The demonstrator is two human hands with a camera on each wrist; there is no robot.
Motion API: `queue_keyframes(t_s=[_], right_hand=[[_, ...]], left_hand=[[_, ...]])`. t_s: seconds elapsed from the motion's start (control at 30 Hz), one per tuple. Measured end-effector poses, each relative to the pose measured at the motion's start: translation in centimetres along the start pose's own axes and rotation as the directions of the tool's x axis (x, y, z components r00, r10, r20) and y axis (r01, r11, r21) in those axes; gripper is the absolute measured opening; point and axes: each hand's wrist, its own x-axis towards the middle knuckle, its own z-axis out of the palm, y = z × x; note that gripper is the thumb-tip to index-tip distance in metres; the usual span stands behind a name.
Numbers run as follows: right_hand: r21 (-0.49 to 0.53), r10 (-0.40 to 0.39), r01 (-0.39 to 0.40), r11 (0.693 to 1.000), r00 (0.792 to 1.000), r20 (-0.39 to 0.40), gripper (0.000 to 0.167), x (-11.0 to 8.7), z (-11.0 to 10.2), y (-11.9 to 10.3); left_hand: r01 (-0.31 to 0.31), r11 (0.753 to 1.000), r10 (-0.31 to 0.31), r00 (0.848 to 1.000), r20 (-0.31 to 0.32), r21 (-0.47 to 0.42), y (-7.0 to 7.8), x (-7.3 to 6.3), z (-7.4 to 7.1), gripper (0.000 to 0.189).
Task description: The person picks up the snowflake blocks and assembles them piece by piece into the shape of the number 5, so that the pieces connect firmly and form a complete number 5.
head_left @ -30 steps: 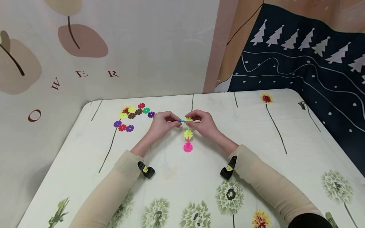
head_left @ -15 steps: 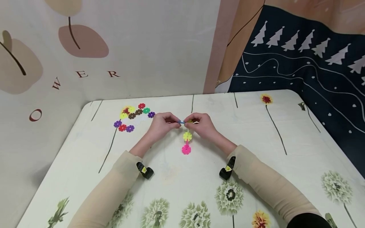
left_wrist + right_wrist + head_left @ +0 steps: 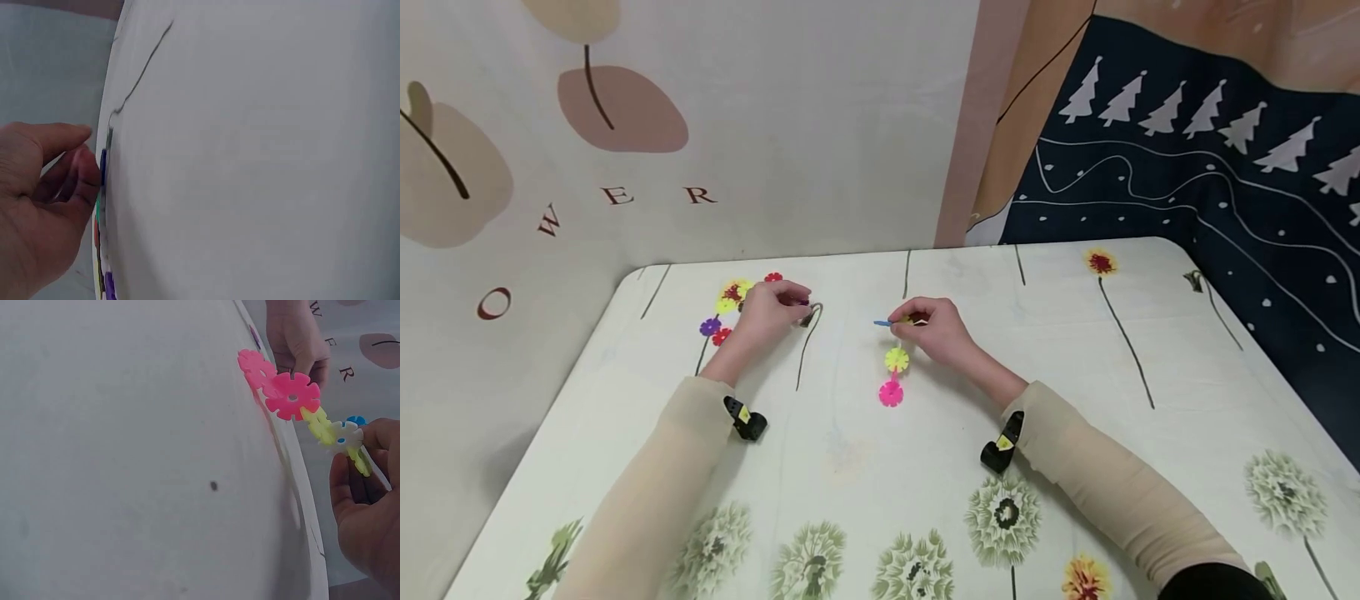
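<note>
My right hand (image 3: pixel 934 327) pinches the upper end of a chain of interlocking notched flower discs, raised over the table. A blue disc (image 3: pixel 882 322) sticks out left past its fingertips. In the right wrist view a white disc (image 3: pixel 345 436) sits at the fingertips, followed by a yellow disc (image 3: pixel 320 426) and a pink disc (image 3: pixel 292 396). My left hand (image 3: pixel 767 313) reaches over the loose discs at the back left. Its fingertips are right at a dark purple-blue disc (image 3: pixel 104 167), with thumb and forefinger apart. The hand hides several discs in the head view.
Loose discs lie around the left hand, among them a purple disc (image 3: pixel 710 327), a red disc (image 3: pixel 722 337) and another red disc (image 3: pixel 773 277). The white tablecloth (image 3: pixel 850 467) carries printed flowers. Patterned cloth walls (image 3: pixel 820 150) rise behind the table.
My left hand has left the blue disc and moved left to the loose discs. My right hand has stayed nearly in place, and the blue disc stays with the chain.
</note>
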Motion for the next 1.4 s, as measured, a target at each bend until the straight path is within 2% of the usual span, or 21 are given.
queue_keyframes(t_s=[0.17, 0.5, 0.83, 1.27, 1.4], right_hand=[[0.001, -0.001, 0.001, 1.000, 1.000, -0.002, 0.010, 0.0, 0.0, 0.0], [-0.002, 0.008, -0.008, 1.000, 1.000, 0.008, 0.010, 0.0, 0.0, 0.0], [-0.018, 0.022, -0.022, 1.000, 1.000, 0.008, 0.011, 0.0, -0.1, 0.0], [-0.014, 0.026, -0.026, 1.000, 1.000, 0.007, 0.011, 0.0, 0.1, 0.1], [-0.014, 0.015, -0.015, 1.000, 1.000, 0.008, 0.011, 0.0, 0.2, 0.1]], left_hand=[[0.026, 0.999, -0.027, 1.000, 0.011, 0.036, -0.4, 0.7, -0.7, 0.034], [0.015, 0.995, -0.019, 0.999, 0.040, 0.099, -0.9, 1.8, -1.0, 0.034], [-0.003, 0.997, -0.005, 0.994, 0.107, 0.076, -0.8, 1.3, -1.2, 0.032], [-0.021, 0.999, 0.015, 0.986, 0.168, 0.032, -1.3, 0.6, -1.5, 0.023], [-0.009, 0.999, 0.015, 0.980, 0.199, -0.034, -1.0, 0.3, -1.1, 0.023]])
